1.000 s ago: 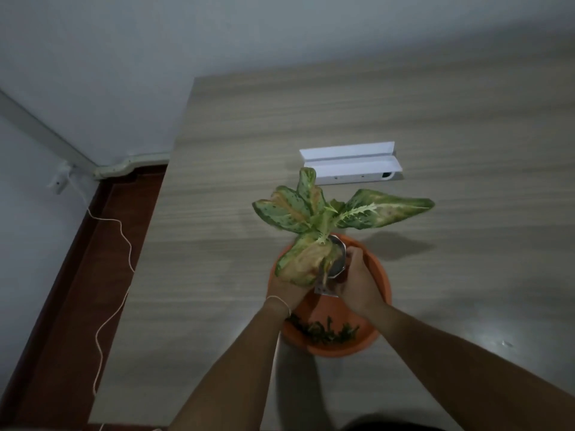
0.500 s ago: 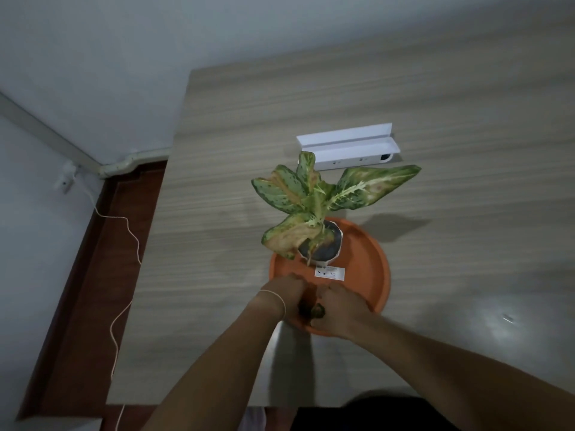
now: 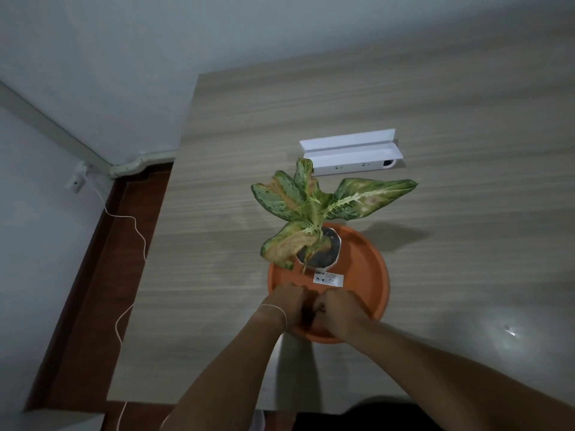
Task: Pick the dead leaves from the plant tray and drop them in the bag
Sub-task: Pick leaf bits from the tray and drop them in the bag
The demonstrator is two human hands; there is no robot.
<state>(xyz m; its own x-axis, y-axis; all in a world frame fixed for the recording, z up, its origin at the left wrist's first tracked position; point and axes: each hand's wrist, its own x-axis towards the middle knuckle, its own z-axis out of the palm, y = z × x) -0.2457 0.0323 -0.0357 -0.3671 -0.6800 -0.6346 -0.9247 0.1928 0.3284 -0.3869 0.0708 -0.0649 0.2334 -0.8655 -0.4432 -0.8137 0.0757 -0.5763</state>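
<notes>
A round orange plant tray (image 3: 364, 269) sits on the wooden table. On its far left part stands a small pot (image 3: 326, 250) holding a plant (image 3: 314, 206) with speckled green, partly browned leaves. My left hand (image 3: 286, 298) and my right hand (image 3: 340, 309) are side by side over the tray's near part, fingers curled down. Between them shows a dark clump of dead leaves (image 3: 312, 312), pinched by both hands. No bag is in view.
A white open box (image 3: 351, 152) lies on the table beyond the plant. A white label (image 3: 328, 279) rests in the tray in front of the pot. The table's left edge drops to a brown floor with a white cable (image 3: 137, 231).
Both hands let go of the pot and came back to the tray's near part, closing around the leaf clump. The pot now stands free on the tray.
</notes>
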